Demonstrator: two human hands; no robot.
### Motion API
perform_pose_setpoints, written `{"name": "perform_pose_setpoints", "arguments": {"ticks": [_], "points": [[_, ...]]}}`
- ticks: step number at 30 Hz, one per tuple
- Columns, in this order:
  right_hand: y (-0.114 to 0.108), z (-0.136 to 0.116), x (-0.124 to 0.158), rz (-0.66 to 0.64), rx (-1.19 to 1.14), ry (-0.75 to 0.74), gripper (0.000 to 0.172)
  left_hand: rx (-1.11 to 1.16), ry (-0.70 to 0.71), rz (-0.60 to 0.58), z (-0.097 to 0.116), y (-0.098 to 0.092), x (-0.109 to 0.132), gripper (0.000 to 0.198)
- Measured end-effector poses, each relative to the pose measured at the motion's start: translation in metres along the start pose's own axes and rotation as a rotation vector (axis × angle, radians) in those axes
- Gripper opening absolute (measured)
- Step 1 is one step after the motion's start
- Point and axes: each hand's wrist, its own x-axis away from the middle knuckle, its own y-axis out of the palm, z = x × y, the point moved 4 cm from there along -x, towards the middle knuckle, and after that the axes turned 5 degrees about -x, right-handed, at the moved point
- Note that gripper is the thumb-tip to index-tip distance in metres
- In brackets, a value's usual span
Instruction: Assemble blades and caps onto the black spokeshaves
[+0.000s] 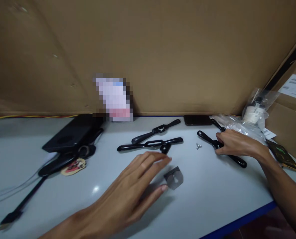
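My left hand (138, 189) reaches over the table, its thumb and fingers apart. Just beyond its fingertips is a flat grey metal blade (175, 179) with a slot; whether a fingertip touches it I cannot tell. My right hand (235, 142) has its fingers closed on the middle of a black spokeshave (237, 161), partly hiding it. A silver wing-shaped screw (199, 146) lies left of that spokeshave. Ahead of my left hand lie a slim black spokeshave body (128, 147) and a small black cap piece (165, 148). Behind them rests another black spokeshave (144, 135).
A black box-shaped device (68, 132) and a black cable (25, 199) occupy the left side. At the back stand a blurred panel (115, 96) and a dark phone (197, 120). Clear plastic bags (254, 116) sit at right, before cardboard walls (162, 49).
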Motion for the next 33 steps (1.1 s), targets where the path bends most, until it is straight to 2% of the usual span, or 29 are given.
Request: {"name": "perform_pose_setpoints", "arguments": {"ticks": [2,4,6,9,13,16,19,21,23,26,28,33], "points": [[-0.003,0.002,0.000,0.057,0.008,-0.003,0.019,0.084,0.121,-0.076,0.010,-0.006,-0.004,0.037],[-0.008,0.000,0.002,0.119,0.001,-0.016,0.020,0.110,0.257,-0.180,0.021,-0.009,-0.007,0.038],[-0.012,-0.008,0.005,0.150,-0.035,-0.066,0.021,0.090,0.322,-0.215,0.025,-0.009,-0.009,0.040],[-0.012,-0.029,0.012,0.128,-0.110,-0.190,0.020,-0.037,0.294,-0.135,0.016,-0.007,-0.010,0.038],[-0.003,-0.064,0.020,0.072,-0.191,-0.340,0.016,-0.274,0.099,0.068,-0.009,-0.007,-0.008,0.031],[0.007,-0.087,0.023,0.081,-0.224,-0.455,0.024,-0.243,0.049,0.116,-0.011,-0.009,-0.007,0.037],[0.015,-0.102,0.025,0.131,-0.246,-0.555,0.037,-0.190,0.115,0.018,0.001,-0.004,-0.008,0.040],[0.016,-0.108,0.027,0.195,-0.275,-0.605,0.038,-0.185,0.136,-0.073,0.007,0.000,-0.008,0.038],[0.016,-0.113,0.030,0.244,-0.316,-0.670,0.031,-0.167,0.127,-0.142,0.009,0.005,-0.008,0.033],[0.015,-0.115,0.034,0.224,-0.409,-0.760,0.017,-0.130,0.095,-0.195,0.007,0.009,-0.007,0.030],[0.015,-0.112,0.032,0.163,-0.487,-0.748,0.018,-0.115,0.084,-0.224,0.005,0.009,-0.007,0.032],[0.015,-0.097,0.018,0.060,-0.540,-0.590,0.022,-0.134,0.098,-0.298,0.003,0.011,-0.006,0.038]]}}
